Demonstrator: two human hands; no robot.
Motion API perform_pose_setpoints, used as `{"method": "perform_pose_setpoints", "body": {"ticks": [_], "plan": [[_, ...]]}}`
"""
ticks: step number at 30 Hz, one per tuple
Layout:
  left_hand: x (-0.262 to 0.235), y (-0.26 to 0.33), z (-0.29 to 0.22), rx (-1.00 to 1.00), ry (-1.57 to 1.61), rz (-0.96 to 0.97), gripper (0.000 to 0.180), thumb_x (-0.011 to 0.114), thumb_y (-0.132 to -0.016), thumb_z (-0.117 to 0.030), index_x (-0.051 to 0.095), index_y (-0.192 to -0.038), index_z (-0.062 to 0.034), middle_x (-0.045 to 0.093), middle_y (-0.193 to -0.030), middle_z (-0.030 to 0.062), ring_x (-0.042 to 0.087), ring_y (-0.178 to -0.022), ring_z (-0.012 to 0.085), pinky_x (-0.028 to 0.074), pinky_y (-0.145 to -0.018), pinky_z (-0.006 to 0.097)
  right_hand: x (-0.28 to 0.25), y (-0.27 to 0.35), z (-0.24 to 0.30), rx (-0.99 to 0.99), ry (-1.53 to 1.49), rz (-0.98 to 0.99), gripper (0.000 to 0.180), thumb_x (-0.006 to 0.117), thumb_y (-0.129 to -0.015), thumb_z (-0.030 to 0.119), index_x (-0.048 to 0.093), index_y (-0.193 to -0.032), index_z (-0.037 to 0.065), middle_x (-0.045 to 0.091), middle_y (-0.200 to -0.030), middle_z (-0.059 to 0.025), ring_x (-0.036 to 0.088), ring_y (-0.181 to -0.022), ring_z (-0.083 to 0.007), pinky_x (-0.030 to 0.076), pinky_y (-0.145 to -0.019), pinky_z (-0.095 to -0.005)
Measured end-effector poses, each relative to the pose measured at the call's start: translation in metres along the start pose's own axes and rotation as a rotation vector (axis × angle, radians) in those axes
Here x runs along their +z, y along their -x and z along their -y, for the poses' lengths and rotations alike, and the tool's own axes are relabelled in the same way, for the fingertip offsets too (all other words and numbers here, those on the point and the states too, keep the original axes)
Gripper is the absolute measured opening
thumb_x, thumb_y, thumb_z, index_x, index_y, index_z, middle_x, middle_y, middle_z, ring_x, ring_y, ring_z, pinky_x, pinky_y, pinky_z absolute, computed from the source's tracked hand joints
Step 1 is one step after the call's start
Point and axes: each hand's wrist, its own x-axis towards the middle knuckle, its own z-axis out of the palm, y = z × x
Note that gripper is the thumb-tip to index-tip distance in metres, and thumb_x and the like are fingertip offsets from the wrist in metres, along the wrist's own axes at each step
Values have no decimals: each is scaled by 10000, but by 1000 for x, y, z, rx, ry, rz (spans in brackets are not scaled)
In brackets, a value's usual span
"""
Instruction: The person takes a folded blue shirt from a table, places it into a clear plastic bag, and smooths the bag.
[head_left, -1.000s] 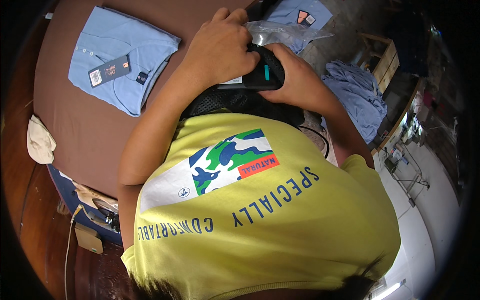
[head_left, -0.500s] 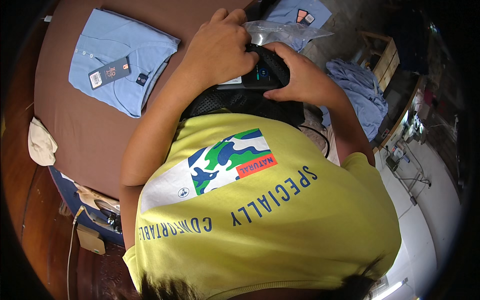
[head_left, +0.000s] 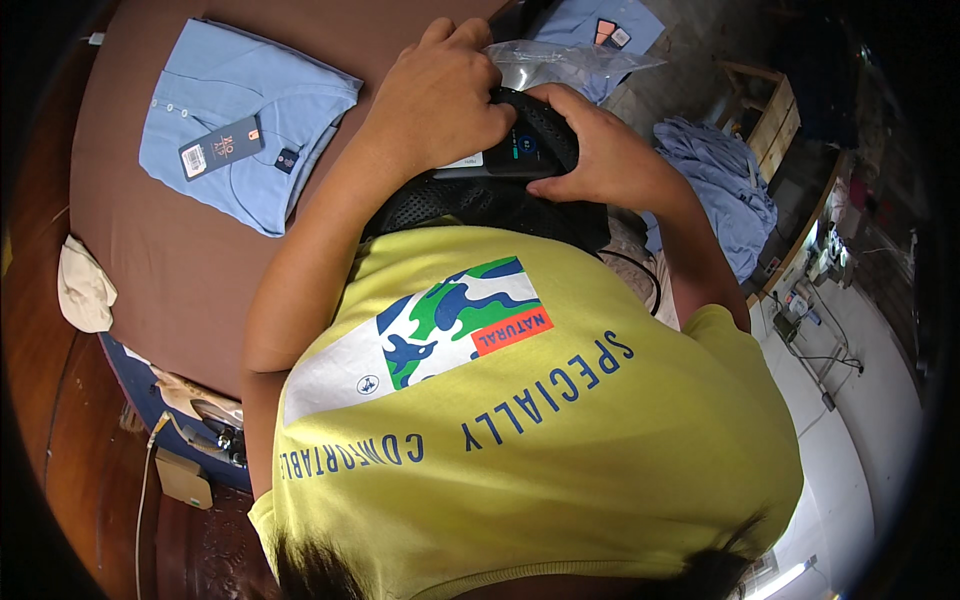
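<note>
In front of my waist is a black mesh pouch, with a dark boxy device showing in its opening. The device has a small lit display and a white label. My left hand is closed, its thumb side pressed at the pouch's left upper edge; its fingertips are partly hidden. My right hand wraps round the right side of the pouch, thumb below and fingers above, holding pouch and device together. Just beyond the hands lies a clear plastic bag.
A folded light-blue shirt with a dark tag lies on the brown-covered table at left. Another blue garment is behind the plastic bag. Crumpled blue cloth and a wooden crate are at right, cables lower down.
</note>
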Motion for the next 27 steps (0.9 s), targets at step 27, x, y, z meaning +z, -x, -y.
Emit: {"method": "perform_pose_setpoints", "body": {"ticks": [27], "plan": [[-2,1,12,55,63,-64,265,595,-645,-188,670,-747,44,531,-957,164,493,-914,319,451,-817,392,0,-11,8,-3,18,11,767,797,-610,169,426,-1267,27,539,-1180,-171,546,-1082,-290,416,-943,-349]]}}
